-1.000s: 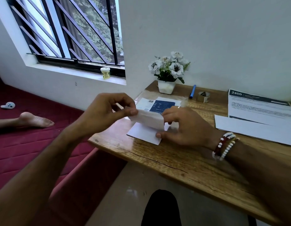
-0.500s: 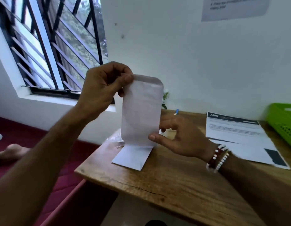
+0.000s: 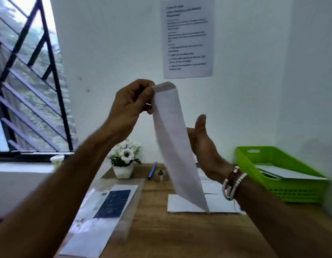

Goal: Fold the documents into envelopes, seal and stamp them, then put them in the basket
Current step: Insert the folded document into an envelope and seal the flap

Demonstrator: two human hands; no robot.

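The left hand point(image 3: 131, 107) holds a white envelope point(image 3: 176, 146) up in front of the wall, its thumb and fingers point(image 3: 148, 94) pinching the top edge just under the rounded flap. The envelope hangs lengthwise and slants to the right. Its lower corner comes down in front of a white sheet point(image 3: 182, 203) lying flat on the desk point(image 3: 170, 235); whether it touches the sheet cannot be told. The right hand point(image 3: 202, 144) stands just behind the envelope's right edge, partly hidden by it, with its fingers point(image 3: 201, 123) straight, pressed together and pointing up, holding nothing. Bead bracelets point(image 3: 232, 183) circle that wrist. A green basket point(image 3: 284, 190) sits at the right end of the desk with papers lying in it. At the left edge lies a clear packet point(image 3: 113, 202) with a dark blue card inside. Further back are a small pot of white flowers point(image 3: 124, 161) and a blue pen point(image 3: 152, 170). A printed notice point(image 3: 187, 38) is stuck on the wall, its text blurred
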